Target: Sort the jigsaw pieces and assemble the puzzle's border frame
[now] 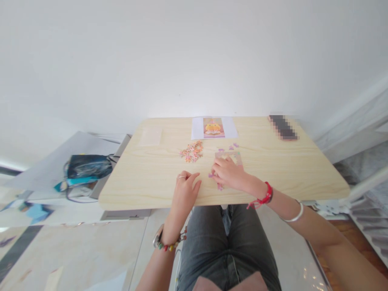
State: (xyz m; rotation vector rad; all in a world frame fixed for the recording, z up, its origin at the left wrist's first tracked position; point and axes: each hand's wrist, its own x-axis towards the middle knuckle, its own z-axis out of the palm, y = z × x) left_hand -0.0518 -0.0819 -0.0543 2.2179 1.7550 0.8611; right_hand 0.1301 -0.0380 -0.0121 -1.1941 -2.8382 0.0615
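Right hand on puzzle pieces, perhaps pinching one, left hand resting.

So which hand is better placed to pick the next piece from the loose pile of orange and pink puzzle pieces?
Probably the left hand: it rests free on the pale wooden table, on the pile's side. The right hand is busy at the partly assembled pink puzzle, among small purple pieces.

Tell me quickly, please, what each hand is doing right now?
Left hand: loosely curled, resting on the table, holding nothing visible.
Right hand: fingers bent down onto the purple puzzle pieces; whether its grip has closed on one cannot be told.
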